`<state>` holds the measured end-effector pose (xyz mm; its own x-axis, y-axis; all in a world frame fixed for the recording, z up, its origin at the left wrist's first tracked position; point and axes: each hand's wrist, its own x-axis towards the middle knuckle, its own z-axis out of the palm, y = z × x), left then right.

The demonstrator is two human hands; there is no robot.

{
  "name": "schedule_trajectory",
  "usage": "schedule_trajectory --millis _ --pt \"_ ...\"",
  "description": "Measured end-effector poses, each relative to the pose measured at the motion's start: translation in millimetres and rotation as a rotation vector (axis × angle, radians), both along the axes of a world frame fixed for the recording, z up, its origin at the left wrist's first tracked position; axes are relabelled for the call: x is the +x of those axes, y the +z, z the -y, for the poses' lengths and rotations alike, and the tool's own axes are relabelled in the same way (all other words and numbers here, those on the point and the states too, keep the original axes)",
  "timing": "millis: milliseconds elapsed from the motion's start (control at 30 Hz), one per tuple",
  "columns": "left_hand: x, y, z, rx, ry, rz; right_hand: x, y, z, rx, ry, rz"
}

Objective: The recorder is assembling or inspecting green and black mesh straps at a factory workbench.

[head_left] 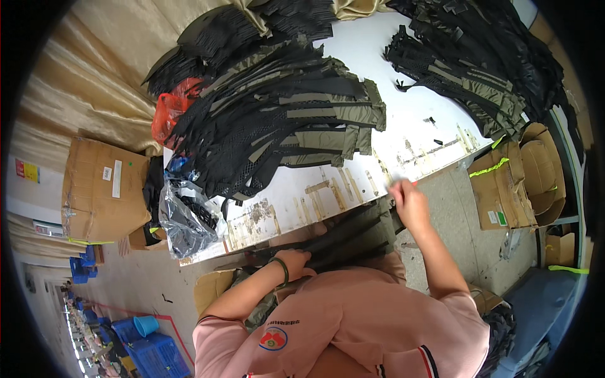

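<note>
A black and olive fabric piece (353, 242) lies across my lap, just below the table's front edge. My left hand (293, 259), with a dark green bangle at the wrist, is closed on its left end; the fingertips are partly hidden. My right hand (409, 203) is raised by the table edge, above the right end of the piece. Its fingers are curled together, and a pale blur at the fingertips is too smeared to name. On the white table (359, 47) lies a fanned pile of black mesh and olive fabric pieces (302, 120).
More dark pieces (460, 69) are heaped at the table's far right. A clear plastic bag (186, 220) hangs at the left corner beside a red bag (167, 116). Cardboard boxes stand left (104, 189) and right (504, 183). Worn tape strips mark the table's front.
</note>
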<state>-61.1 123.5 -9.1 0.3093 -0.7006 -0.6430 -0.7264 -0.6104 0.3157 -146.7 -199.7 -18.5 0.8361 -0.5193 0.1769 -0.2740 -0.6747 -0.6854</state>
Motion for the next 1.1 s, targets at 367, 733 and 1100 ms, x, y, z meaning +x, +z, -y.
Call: schedule_trajectory --millis 367,733,1100 --pt "202 42 94 -0.871 0.247 0.867 197 -17 26 -0.517 -0.035 0.018" --pt "224 41 99 -0.663 0.202 0.893 181 -33 36 -0.271 0.029 0.284" --pt "243 90 137 -0.819 0.632 0.697 128 -38 7 -0.352 0.202 0.272"
